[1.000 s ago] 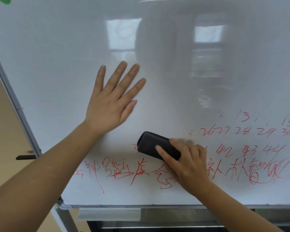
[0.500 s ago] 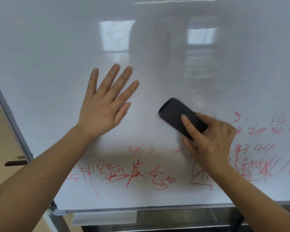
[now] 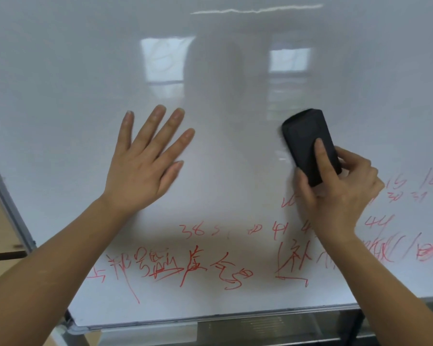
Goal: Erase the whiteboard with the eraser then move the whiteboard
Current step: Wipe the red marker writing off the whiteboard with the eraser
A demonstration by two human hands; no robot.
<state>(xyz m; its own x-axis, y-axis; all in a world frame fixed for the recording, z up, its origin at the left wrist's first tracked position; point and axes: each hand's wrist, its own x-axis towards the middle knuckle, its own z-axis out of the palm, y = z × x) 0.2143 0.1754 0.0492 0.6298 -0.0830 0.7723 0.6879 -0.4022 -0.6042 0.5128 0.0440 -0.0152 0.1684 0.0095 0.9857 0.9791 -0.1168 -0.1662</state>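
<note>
Whiteboard (image 3: 85, 71) fills the view, upper area wiped clean, red writing (image 3: 185, 268) remaining along the lower part and at right. Left hand (image 3: 145, 168) lies flat on the board, fingers spread, holding nothing. Right hand (image 3: 340, 193) grips the black eraser (image 3: 308, 138), pressed to the board right of centre, above the writing.
</note>
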